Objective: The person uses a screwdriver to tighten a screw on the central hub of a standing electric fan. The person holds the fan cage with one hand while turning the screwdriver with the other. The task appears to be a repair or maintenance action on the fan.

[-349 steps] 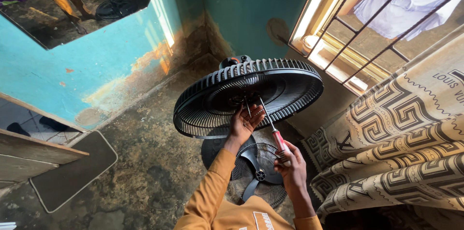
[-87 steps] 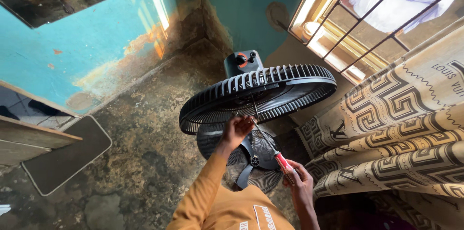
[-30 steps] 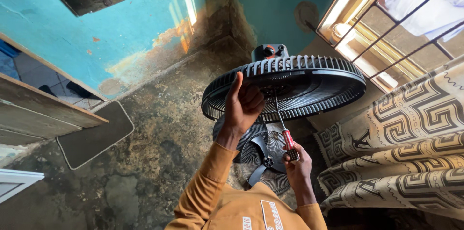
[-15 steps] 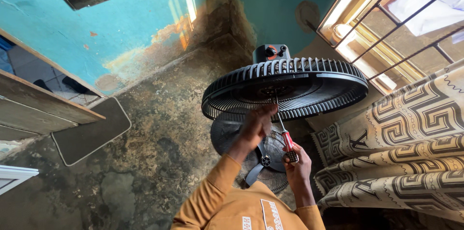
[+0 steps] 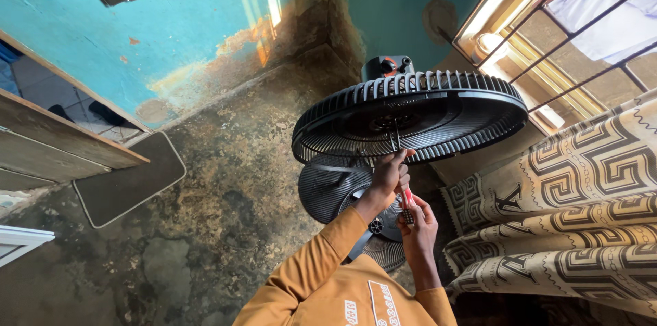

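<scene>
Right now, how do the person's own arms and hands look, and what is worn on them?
Both arms wear long mustard-orange sleeves that end at the wrists. The left sleeve shows soft folds. The left hand and right hand are bare: no gloves, and no rings or watch visible. The shirt front carries pale printed markings.

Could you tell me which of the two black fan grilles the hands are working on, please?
The upper grille, still mounted on the fan: the left hand touches its underside and the right hand holds a screwdriver below. The other grille lies on the floor.
</scene>
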